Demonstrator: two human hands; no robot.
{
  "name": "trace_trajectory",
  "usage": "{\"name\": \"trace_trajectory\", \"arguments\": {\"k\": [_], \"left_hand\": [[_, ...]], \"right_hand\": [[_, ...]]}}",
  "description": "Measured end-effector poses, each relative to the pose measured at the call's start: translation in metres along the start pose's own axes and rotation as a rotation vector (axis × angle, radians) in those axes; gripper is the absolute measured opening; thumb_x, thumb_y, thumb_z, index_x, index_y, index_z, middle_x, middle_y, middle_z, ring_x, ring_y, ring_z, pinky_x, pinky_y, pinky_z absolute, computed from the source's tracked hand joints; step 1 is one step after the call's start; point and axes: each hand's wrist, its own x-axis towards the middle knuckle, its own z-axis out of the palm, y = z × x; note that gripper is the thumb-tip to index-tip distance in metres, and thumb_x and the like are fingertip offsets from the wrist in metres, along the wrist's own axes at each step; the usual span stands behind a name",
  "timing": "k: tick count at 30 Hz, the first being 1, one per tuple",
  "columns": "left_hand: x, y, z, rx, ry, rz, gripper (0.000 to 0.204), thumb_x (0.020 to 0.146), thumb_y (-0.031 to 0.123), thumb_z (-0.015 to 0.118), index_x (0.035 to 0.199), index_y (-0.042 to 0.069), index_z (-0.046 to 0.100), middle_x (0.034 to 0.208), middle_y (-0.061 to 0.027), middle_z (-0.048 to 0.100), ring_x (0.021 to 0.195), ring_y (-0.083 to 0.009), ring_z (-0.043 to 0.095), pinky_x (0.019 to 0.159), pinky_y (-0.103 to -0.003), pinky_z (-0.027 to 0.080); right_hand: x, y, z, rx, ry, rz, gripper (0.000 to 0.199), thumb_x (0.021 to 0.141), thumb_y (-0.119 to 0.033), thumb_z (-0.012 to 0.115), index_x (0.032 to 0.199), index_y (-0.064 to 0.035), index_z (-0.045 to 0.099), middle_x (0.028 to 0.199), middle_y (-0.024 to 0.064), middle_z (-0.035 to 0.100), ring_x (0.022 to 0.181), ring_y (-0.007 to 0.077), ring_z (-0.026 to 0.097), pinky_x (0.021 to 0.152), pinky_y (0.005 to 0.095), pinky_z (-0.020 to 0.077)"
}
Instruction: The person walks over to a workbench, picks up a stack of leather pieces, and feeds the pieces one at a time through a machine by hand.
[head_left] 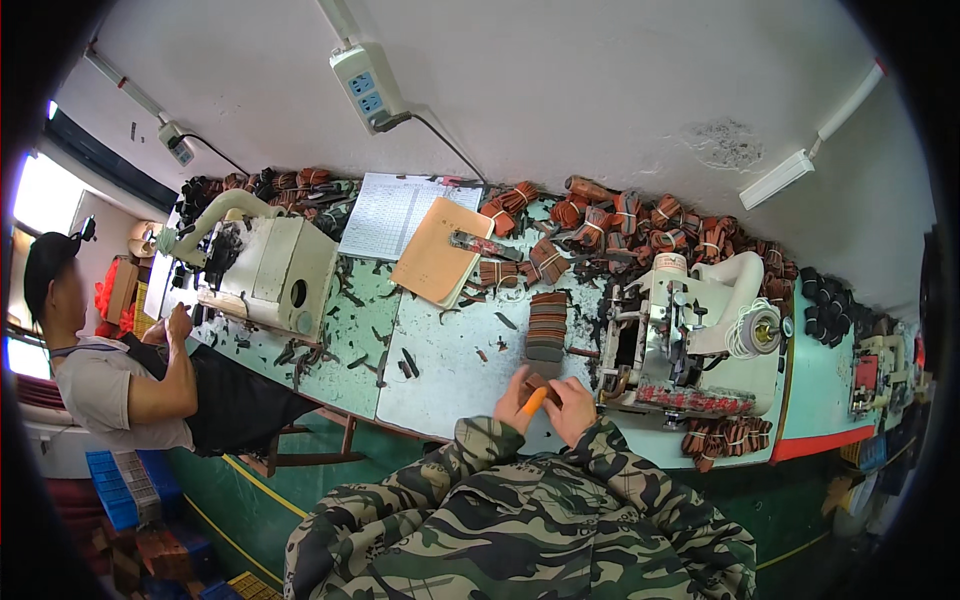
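Close in front of my body, my left hand (512,402) and my right hand (573,412) are closed on a small brown flat piece (540,386) between them. An orange, finger-shaped thing (534,402) lies along my left hand's thumb side; whether it is a finger cover or a handle I cannot tell. Just beyond my fingers a neat stack of brown and grey strips (547,328) lies on the pale worktable (440,365). My fingertips are near its grey end.
To the right stands a cream machine (735,345) with a thread spool; another machine (270,270) is at the left. Tied bundles (640,222) line the wall. A notebook (437,252) and a printed sheet (400,215) lie mid-table. A co-worker (120,370) sits far left.
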Motion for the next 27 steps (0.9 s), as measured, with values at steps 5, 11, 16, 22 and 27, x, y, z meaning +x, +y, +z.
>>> {"name": "trace_trajectory", "arguments": {"k": [5, 11, 16, 22, 27], "left_hand": [[0.017, 0.006, 0.033, -0.352, -0.015, 0.125, 0.033, 0.094, 0.024, 0.055, 0.117, 0.0, 0.053, 0.102, -0.007, 0.06, 0.089, -0.013, 0.057, 0.079, -0.028, 0.049], [0.018, 0.033, 0.038, -0.193, 0.014, 0.222, 0.028, 0.094, 0.024, 0.055, 0.108, 0.0, 0.055, 0.09, -0.007, 0.062, 0.076, -0.0129, 0.06, 0.066, -0.028, 0.051], [-0.002, 0.096, 0.04, -0.258, -0.194, -0.107, 0.025, 0.091, 0.022, 0.059, 0.103, 0.0, 0.054, 0.079, -0.0084, 0.066, 0.052, -0.0156, 0.062, 0.043, -0.03, 0.048], [-0.022, 0.108, 0.064, 0.956, -0.282, 0.389, 0.036, 0.078, 0.024, 0.07, 0.107, 0.008, 0.055, 0.086, -0.0159, 0.066, 0.069, -0.0341, 0.064, 0.057, -0.041, 0.05], [-0.036, 0.125, 0.089, 0.825, -0.228, 0.419, 0.038, 0.077, 0.02, 0.072, 0.108, 0.008, 0.054, 0.082, -0.0145, 0.065, 0.07, -0.0346, 0.064, 0.059, -0.04, 0.051]], "right_hand": [[0.007, -0.033, -0.028, 0.045, 0.062, -0.043, 0.028, 0.078, -0.009, 0.066, 0.105, -0.0042, 0.06, 0.093, 0.0142, 0.058, 0.081, 0.0364, 0.06, 0.069, 0.0395, 0.0494], [0.004, -0.054, -0.062, 0.109, 0.042, -0.006, 0.033, 0.078, -0.011, 0.068, 0.109, -0.0023, 0.06, 0.087, 0.0133, 0.059, 0.072, 0.0276, 0.062, 0.064, 0.0334, 0.0488], [-0.007, -0.037, -0.097, 0.424, -0.039, 0.269, 0.04, 0.077, -0.018, 0.072, 0.11, 0.001, 0.059, 0.083, 0.0117, 0.065, 0.067, 0.0158, 0.065, 0.061, 0.0282, 0.0496], [-0.019, -0.02, -0.126, 0.335, -0.108, 0.08, 0.028, 0.077, -0.018, 0.074, 0.096, 0.0007, 0.065, 0.081, 0.0093, 0.066, 0.064, 0.0124, 0.062, 0.06, 0.0255, 0.0488], [-0.034, -0.005, -0.136, 0.505, -0.035, 0.107, 0.027, 0.075, -0.014, 0.074, 0.096, 0.0007, 0.065, 0.078, 0.0082, 0.066, 0.063, 0.0117, 0.061, 0.059, 0.025, 0.0483]]}}
